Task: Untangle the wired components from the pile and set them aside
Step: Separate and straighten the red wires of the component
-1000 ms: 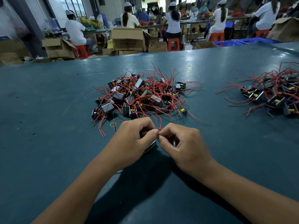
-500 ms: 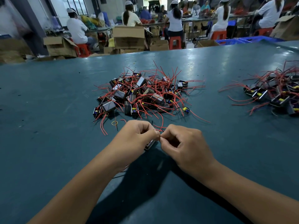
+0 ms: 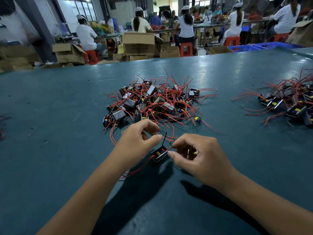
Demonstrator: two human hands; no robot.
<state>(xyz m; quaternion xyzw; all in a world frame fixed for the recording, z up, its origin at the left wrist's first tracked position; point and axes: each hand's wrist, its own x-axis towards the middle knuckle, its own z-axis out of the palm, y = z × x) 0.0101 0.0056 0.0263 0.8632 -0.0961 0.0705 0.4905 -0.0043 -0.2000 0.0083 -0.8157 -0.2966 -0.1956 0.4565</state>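
A tangled pile of small black components with red wires lies mid-table. Just in front of it, one black wired component with yellow parts sits between my hands. My right hand pinches its red wire between thumb and forefinger, and a second yellow-tipped part shows inside the curled fingers. My left hand hovers just left of the component, fingers curled, its thumb tip beside an upright black wire. I cannot tell whether that hand holds anything. A red lead trails under my left wrist.
A second heap of wired components lies at the right edge of the teal table. A few stray wires lie at the far left edge. Beyond the table stand cardboard boxes, and people sit at benches.
My hands have drawn slightly apart. The left hand has come off the component, which now shows fully between them. The right hand pulls its red wire to the right.
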